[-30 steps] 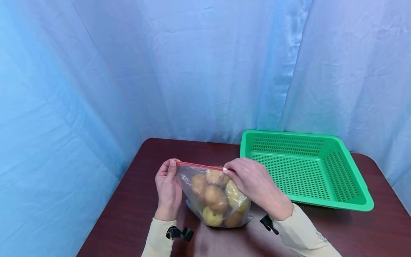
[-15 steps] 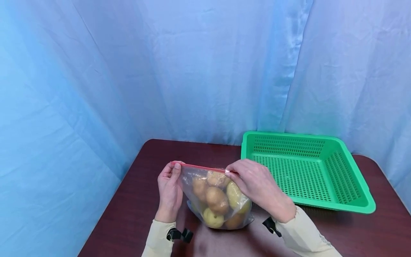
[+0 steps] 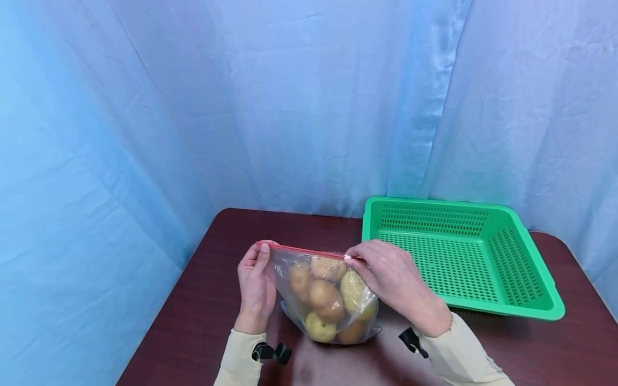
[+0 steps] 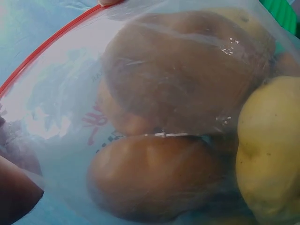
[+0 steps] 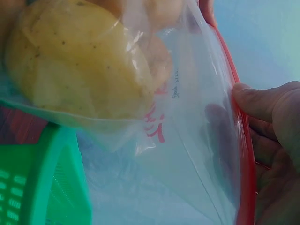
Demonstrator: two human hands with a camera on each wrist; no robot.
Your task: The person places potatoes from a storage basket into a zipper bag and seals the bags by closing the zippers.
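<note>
A clear zip bag (image 3: pixel 289 268) with a red zip strip (image 3: pixel 301 250) stands on the table, bulging with several round brown and yellow fruits. One brown fruit (image 3: pixel 325 300) shows in the middle, and a yellow one (image 5: pixel 77 61) with dark specks fills the right wrist view. My left hand (image 3: pixel 257 289) pinches the strip's left end, thumb toward me. My right hand (image 3: pixel 393 273) pinches the strip near its right end, at a small white slider (image 3: pixel 347 257). In the right wrist view its thumb (image 5: pixel 255 101) presses the red strip, with fingers behind the plastic.
A green plastic basket (image 3: pixel 533 252) with slotted walls sits on the dark red-brown table (image 3: pixel 193 321), behind and right of the bag. Light blue curtains (image 3: pixel 289 107) hang behind and to the left. Black straps (image 3: pixel 270 352) are on both wrists.
My right hand and the white slider have moved a little rightward along the red strip. My left hand keeps its hold on the left end, and the fruits stay put.
</note>
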